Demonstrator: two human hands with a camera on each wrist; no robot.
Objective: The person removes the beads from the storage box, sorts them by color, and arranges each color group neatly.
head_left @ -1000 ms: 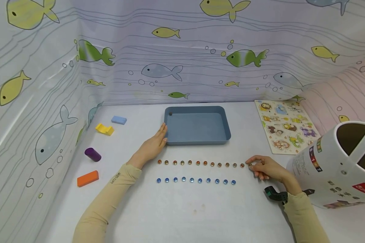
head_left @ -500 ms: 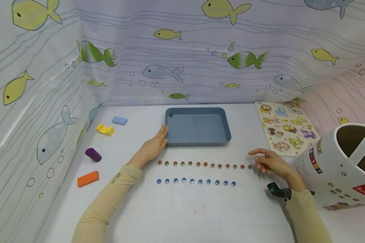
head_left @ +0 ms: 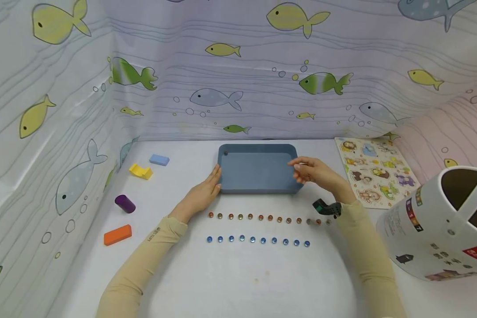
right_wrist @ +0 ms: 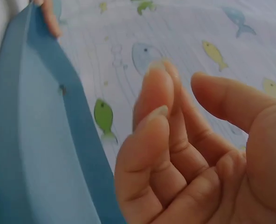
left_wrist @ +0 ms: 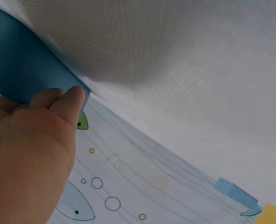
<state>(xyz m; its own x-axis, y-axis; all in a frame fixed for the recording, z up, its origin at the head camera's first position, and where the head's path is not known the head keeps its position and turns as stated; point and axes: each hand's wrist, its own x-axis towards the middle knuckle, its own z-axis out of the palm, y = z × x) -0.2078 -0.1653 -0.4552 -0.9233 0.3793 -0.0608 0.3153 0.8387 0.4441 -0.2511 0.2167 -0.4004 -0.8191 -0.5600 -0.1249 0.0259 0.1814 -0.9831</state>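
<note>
My left hand (head_left: 200, 194) rests against the left wall of a blue-grey tray (head_left: 258, 191), its fingers straight along the outside. My right hand (head_left: 314, 171) hovers at the tray's right rim with relaxed fingers; the right wrist view shows the thumb apart from the fingertips and nothing held. Inside the tray, one small dark bead (head_left: 225, 153) lies in the far left corner. In front of the tray runs a row of amber and reddish glass beads (head_left: 261, 217). Nearer to me is a shorter row of blue glass beads (head_left: 263, 240).
At left lie a blue block (head_left: 159, 160), a yellow block (head_left: 141, 171), a purple cylinder (head_left: 125, 203) and an orange block (head_left: 117, 235). An animal picture board (head_left: 375, 172) lies at right, behind a large white bucket (head_left: 417, 229). Fish-patterned cloth surrounds the table.
My right hand has left the far-right bead of the amber row and moved up and left to the tray's right rim. The left hand stays against the tray.
</note>
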